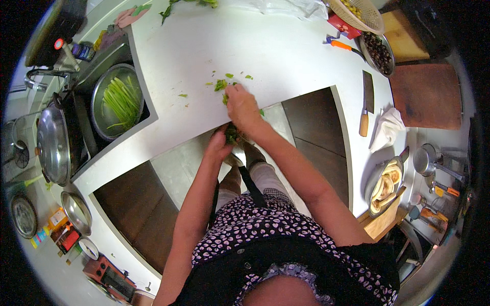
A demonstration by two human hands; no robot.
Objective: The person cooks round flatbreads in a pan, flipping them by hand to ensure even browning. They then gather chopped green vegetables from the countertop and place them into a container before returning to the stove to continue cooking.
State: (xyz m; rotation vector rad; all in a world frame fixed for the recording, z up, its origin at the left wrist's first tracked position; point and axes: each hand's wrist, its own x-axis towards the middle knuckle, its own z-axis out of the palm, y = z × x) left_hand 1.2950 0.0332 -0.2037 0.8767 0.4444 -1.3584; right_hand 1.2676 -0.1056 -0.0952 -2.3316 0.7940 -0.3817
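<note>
Just below the front edge of the white counter [199,46], my left hand [217,143] holds a clump of dark leafy scraps [231,134]. My right hand [242,107] lies above it at the counter's edge, fingers curled down against the surface over bits of green leaf; its fingertips are partly hidden. Beside those fingers lies a small heap of torn leaves [220,85], with several smaller bits scattered around. At the left, green stalks [121,100] lie in a metal bowl [100,121] set in the sink.
On the right stand a cleaver [368,91], a white cloth [387,128], a pan of flat breads [388,183], an orange-handled peeler [341,45] and a bowl of dark pieces [377,53]. The sink [153,114] has a lidded wok [55,145] beside it. Leafy greens [191,3] lie at the far edge.
</note>
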